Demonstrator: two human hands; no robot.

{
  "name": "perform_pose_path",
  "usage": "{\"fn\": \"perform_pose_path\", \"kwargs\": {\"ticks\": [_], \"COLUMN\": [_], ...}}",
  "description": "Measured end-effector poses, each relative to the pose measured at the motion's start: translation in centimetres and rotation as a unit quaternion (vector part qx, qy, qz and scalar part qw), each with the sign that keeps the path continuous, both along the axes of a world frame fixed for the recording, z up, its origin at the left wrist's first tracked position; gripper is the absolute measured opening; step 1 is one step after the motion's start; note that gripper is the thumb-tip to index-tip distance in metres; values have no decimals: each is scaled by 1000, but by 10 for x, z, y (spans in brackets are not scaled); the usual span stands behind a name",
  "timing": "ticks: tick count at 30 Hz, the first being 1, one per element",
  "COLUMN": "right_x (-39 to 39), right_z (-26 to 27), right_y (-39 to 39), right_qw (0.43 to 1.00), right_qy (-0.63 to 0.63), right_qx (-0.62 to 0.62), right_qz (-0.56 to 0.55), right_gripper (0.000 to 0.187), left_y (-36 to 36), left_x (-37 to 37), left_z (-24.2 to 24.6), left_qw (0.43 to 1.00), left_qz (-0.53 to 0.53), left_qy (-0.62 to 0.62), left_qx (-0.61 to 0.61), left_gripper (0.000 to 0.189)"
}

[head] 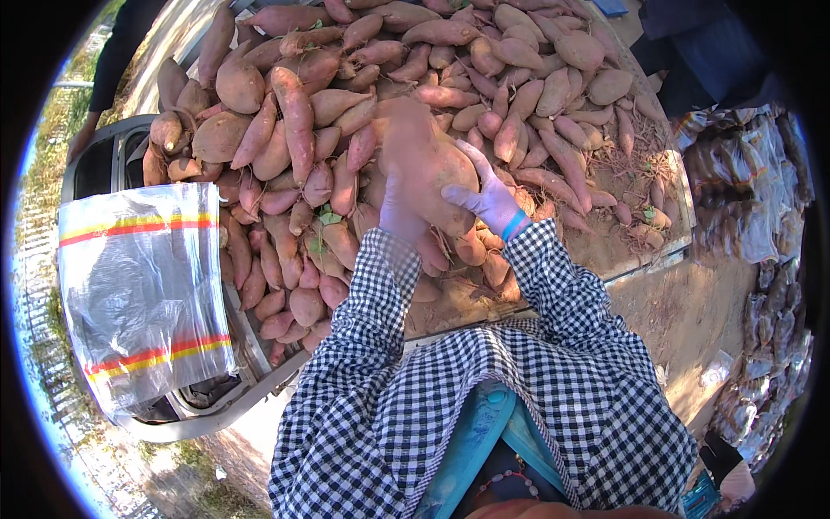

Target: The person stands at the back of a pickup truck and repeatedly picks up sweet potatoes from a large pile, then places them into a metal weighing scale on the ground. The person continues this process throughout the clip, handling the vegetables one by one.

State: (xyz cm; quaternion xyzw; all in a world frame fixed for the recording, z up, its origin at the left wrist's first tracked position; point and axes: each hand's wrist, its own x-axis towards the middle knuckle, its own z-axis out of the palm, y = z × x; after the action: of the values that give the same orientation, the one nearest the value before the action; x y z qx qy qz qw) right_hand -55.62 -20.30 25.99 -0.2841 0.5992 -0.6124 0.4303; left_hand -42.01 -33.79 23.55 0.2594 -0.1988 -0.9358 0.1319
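Note:
Before me, both hands are around a large, bulky sweet potato (441, 172), whose upper end is blurred. My left hand (401, 211), in a thin purple glove, is along its left side, its fingers partly hidden behind the root. On the right side, my right hand (483, 194) in a similar glove has its thumb pressed on the skin; a blue band circles that wrist. Below and behind the hands lies a big heap of sweet potatoes (298, 123), with smaller roots (499, 266) close under my right hand.
A stack of clear plastic bags (149, 292) with red and yellow stripes hangs over the metal frame (214, 415) at left. Filled clear bags (739, 188) stand at right. Another person's arm (117, 71) is at upper left, and a person in dark clothing (707, 52) at upper right.

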Motion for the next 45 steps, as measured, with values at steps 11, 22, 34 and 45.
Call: {"fn": "perform_pose_path", "kwargs": {"ticks": [11, 22, 34, 45], "right_x": [38, 108, 66, 67], "right_z": [84, 89, 144, 40], "right_y": [-77, -66, -62, -32], "right_qw": [815, 969, 971, 809], "right_qy": [577, -133, 219, -545], "right_qx": [-32, -195, -96, -208], "right_qz": [38, 71, 1, 67], "right_gripper": [44, 27, 112, 82], "left_y": [33, 46, -49, 62], "left_x": [56, 112, 114, 166], "left_z": [23, 52, 129, 123], "left_qw": [986, 975, 958, 869], "left_qz": [109, 167, 103, 172], "left_qy": [119, 146, 122, -109], "left_qx": [38, -3, -239, -452], "left_gripper": [88, 76, 82, 25]}}
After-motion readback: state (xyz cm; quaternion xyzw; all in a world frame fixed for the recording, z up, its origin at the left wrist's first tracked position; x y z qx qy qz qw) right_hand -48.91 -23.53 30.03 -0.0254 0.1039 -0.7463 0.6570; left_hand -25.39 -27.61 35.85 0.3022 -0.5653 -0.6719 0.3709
